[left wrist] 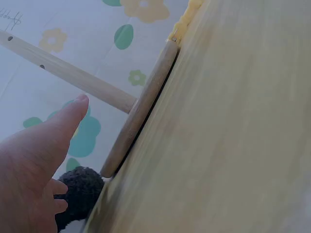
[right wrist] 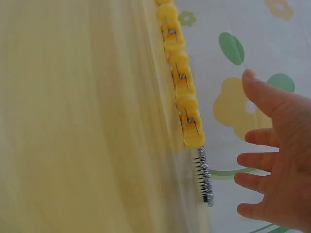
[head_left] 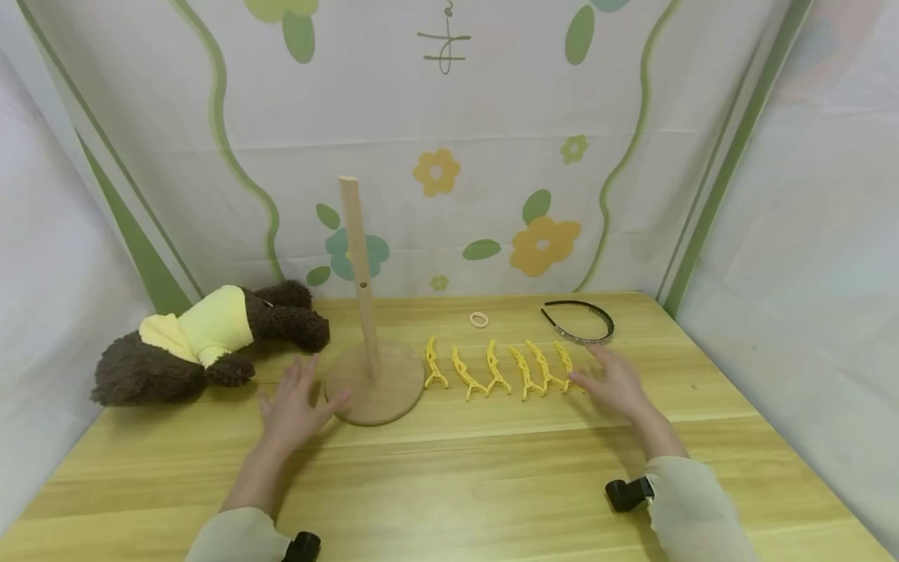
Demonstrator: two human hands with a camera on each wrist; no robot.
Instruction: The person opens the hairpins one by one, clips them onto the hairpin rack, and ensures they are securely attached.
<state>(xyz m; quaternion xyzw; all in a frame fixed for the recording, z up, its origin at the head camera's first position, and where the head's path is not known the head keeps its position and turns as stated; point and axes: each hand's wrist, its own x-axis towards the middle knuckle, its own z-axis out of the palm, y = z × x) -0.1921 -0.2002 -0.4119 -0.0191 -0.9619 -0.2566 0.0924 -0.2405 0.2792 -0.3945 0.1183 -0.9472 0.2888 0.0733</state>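
Head view: pale wooden stand point(head_left: 367, 324), straight drilled post point(head_left: 358, 250) on a round flat base point(head_left: 400, 382), left of centre on a yellow wood-grain tabletop point(head_left: 449, 476). Upright; wide base presumably there to steady the tall post. Right of it, row of six jointed yellow plastic spring clips point(head_left: 495, 368), laid side by side, tighter towards the right; probably lined up to keep each easy to pick out singly. Behind the row, small pale ring point(head_left: 472, 320), lying apart. Back right, thin black headband point(head_left: 583, 339) with glittery trim and inner teeth, flat, ends pointing left; likely put there to stay off the clips. Far left, shaggy dark brown plush toy point(head_left: 214, 324) in yellow top, lying down, feet near the base; maybe laid aside to leave room for the stand.

Hands: both bare, both empty. Left hand point(head_left: 293, 410) at front-left edge of base, fingers and thumb spread; nothing gripped, looks free of the post in left wrist view. Right hand point(head_left: 618, 386) just beside rightmost clip point(head_left: 564, 359) and headband, fingers extended and apart, thumb held wide; nothing pinched in right wrist view. Light fingertip contact with headband: can't tell.
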